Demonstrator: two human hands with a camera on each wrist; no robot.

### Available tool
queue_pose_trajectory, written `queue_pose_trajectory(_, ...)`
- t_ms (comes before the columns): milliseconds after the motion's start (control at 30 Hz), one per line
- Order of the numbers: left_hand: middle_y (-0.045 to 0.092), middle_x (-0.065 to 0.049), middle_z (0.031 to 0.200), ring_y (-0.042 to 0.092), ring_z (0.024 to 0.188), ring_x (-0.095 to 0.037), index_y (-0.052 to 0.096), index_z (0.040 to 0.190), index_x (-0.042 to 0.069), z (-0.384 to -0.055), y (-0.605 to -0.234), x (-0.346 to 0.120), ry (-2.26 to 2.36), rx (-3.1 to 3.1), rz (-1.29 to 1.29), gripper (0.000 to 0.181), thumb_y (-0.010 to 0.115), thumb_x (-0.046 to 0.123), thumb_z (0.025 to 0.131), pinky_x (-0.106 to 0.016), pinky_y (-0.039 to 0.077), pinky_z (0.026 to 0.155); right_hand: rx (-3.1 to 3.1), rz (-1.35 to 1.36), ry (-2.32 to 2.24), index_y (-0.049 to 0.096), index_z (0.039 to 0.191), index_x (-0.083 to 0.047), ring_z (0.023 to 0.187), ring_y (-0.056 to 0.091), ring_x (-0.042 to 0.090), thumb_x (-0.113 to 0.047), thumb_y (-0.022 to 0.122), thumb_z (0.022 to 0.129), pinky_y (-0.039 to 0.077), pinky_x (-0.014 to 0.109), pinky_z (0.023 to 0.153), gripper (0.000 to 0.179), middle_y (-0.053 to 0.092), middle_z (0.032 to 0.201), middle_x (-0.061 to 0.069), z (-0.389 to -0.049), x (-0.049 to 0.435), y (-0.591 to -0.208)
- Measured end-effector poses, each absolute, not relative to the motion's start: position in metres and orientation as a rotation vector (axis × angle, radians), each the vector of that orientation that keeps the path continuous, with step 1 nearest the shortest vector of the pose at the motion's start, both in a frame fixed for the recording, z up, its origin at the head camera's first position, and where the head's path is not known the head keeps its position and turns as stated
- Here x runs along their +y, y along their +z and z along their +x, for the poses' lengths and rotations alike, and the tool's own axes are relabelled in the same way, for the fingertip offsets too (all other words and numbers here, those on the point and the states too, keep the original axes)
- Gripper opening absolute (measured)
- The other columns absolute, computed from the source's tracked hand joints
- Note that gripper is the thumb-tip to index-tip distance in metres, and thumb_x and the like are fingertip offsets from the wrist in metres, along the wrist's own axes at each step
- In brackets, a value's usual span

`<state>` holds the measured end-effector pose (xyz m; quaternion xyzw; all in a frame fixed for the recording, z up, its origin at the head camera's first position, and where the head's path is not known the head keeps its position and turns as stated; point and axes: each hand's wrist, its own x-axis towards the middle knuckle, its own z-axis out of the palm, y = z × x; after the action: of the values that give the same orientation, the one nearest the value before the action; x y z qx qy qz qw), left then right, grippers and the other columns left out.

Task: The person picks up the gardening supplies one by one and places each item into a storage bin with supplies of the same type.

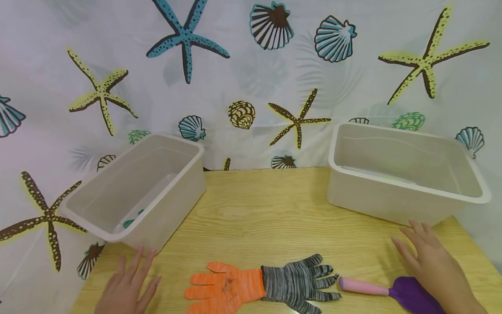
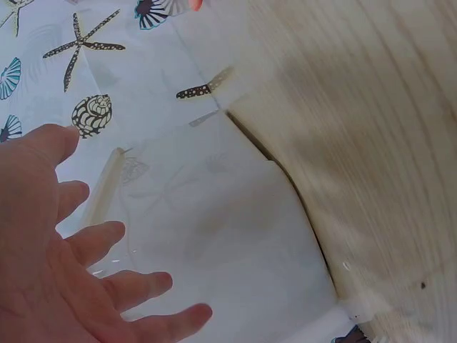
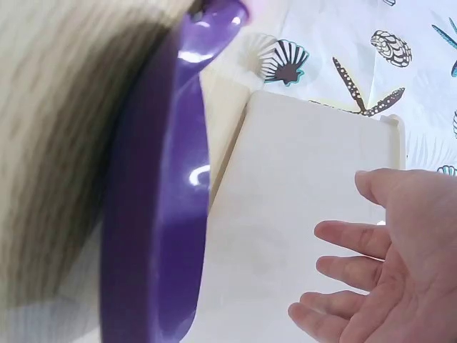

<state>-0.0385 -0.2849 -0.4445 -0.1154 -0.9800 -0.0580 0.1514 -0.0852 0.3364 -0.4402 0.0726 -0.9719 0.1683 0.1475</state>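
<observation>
Scoop (image 1: 408,293) is seen at 5 o'clock on the table (image 1: 255,205), its pink end aimed at 9 and its purple end partly covered by the right hand (image 1: 435,257). At 6, the orange glove (image 1: 231,285) is met cuff to cuff by the grey glove (image 1: 292,279). The left bin (image 1: 184,192) is set at 10, with a green item (image 1: 128,223) inside; the right bin (image 1: 384,196) is set at 2.

Both hands are held loosely spread, with nothing grasped. The fingertips of the left hand (image 1: 127,285) are placed just beside the left bin's near corner, those of the right hand near the right bin's wall; whether either bin is touched cannot be told.

A pause between grips is judged to be in hand. For any lift, a glove or the scoop's pink end would need to be reached and the fingers closed around it.
</observation>
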Motion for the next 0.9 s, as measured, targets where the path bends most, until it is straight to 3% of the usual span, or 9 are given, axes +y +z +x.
queue_pose_trajectory(100, 0.041, -0.026, 0.129, 0.041, 0.105, -0.054, 0.028, 0.139, 0.015, -0.036, -0.442, -0.287, -0.271, -2.734, -0.42, 0.071, 0.064, 0.026, 0.079, -0.06, 0.042, 0.073, -2.746, 0.23, 0.543, 0.051, 0.115, 0.004, 0.123, 0.026, 0.043, -0.028, 0.052, 0.089, 0.024, 0.062, 0.091, 0.041, 0.037, 0.13, 0.028, -0.089, 0.33, -0.437)
queue_pose_trajectory(133, 0.043, -0.024, 0.127, 0.043, 0.105, -0.05, 0.03, 0.139, 0.015, -0.035, -0.441, -0.287, -0.282, -2.715, -0.419, 0.066, 0.061, 0.028, 0.082, -0.055, 0.042, 0.081, -2.732, 0.239, 0.556, 0.051, 0.116, 0.004, 0.12, 0.03, 0.043, -0.027, 0.052, 0.089, 0.023, 0.059, 0.094, 0.041, 0.039, 0.128, 0.027, -0.09, 0.327, -0.435)
queue_pose_trajectory(233, 0.053, -0.015, 0.121, 0.053, 0.103, -0.034, 0.048, 0.128, 0.011, -0.032, -0.439, -0.287, -0.294, -2.584, -0.444, 0.046, 0.049, 0.035, 0.089, -0.026, 0.032, 0.099, -2.712, 0.264, 0.56, 0.053, 0.116, 0.002, 0.108, 0.041, 0.045, -0.026, 0.053, 0.089, 0.029, 0.056, 0.091, 0.039, 0.048, 0.118, 0.026, -0.095, 0.319, -0.428)
queue_pose_trajectory(333, 0.062, -0.01, 0.105, 0.06, 0.088, -0.024, 0.062, 0.11, 0.006, -0.036, -0.431, -0.285, -0.347, -2.353, -0.53, 0.045, 0.04, 0.039, 0.091, -0.005, 0.021, 0.096, -2.716, 0.272, 0.521, 0.055, 0.113, -0.003, 0.1, 0.048, 0.042, -0.028, 0.053, 0.088, 0.035, 0.054, 0.082, 0.035, 0.056, 0.109, 0.022, -0.101, 0.308, -0.421)
queue_pose_trajectory(433, 0.066, -0.008, 0.092, 0.061, 0.074, -0.023, 0.067, 0.098, 0.004, -0.041, -0.415, -0.282, -0.395, -2.194, -0.587, 0.042, 0.042, 0.036, 0.09, -0.004, 0.028, 0.09, -2.719, 0.309, 0.488, 0.058, 0.109, -0.007, 0.096, 0.052, 0.04, -0.028, 0.054, 0.087, 0.039, 0.052, 0.077, 0.031, 0.059, 0.103, 0.019, -0.109, 0.296, -0.416)
queue_pose_trajectory(500, 0.066, -0.006, 0.089, 0.06, 0.074, -0.022, 0.067, 0.097, 0.005, -0.042, -0.402, -0.279, -0.407, -2.164, -0.566, 0.039, 0.043, 0.035, 0.09, -0.004, 0.029, 0.088, -2.72, 0.34, 0.478, 0.058, 0.109, -0.008, 0.095, 0.053, 0.038, -0.029, 0.054, 0.088, 0.041, 0.052, 0.077, 0.03, 0.06, 0.102, 0.016, -0.114, 0.287, -0.414)
queue_pose_trajectory(733, 0.064, -0.009, 0.093, 0.056, 0.082, -0.026, 0.066, 0.102, 0.006, -0.043, -0.367, -0.283, -0.437, -2.183, -0.394, 0.035, 0.048, 0.032, 0.088, -0.006, 0.029, 0.091, -2.681, 0.497, 0.479, 0.061, 0.106, -0.01, 0.085, 0.058, 0.023, -0.03, 0.054, 0.087, 0.047, 0.043, 0.072, 0.028, 0.063, 0.095, 0.006, -0.132, 0.255, -0.406)
queue_pose_trajectory(900, 0.063, -0.013, 0.099, 0.054, 0.085, -0.031, 0.063, 0.108, 0.007, -0.044, -0.346, -0.295, -0.395, -2.253, -0.241, 0.03, 0.053, 0.019, 0.083, -0.008, 0.028, 0.094, -2.71, 0.557, 0.587, 0.061, 0.108, -0.012, 0.081, 0.059, 0.015, -0.035, 0.049, 0.089, 0.049, 0.037, 0.069, 0.032, 0.063, 0.095, 0.0, -0.145, 0.233, -0.401)
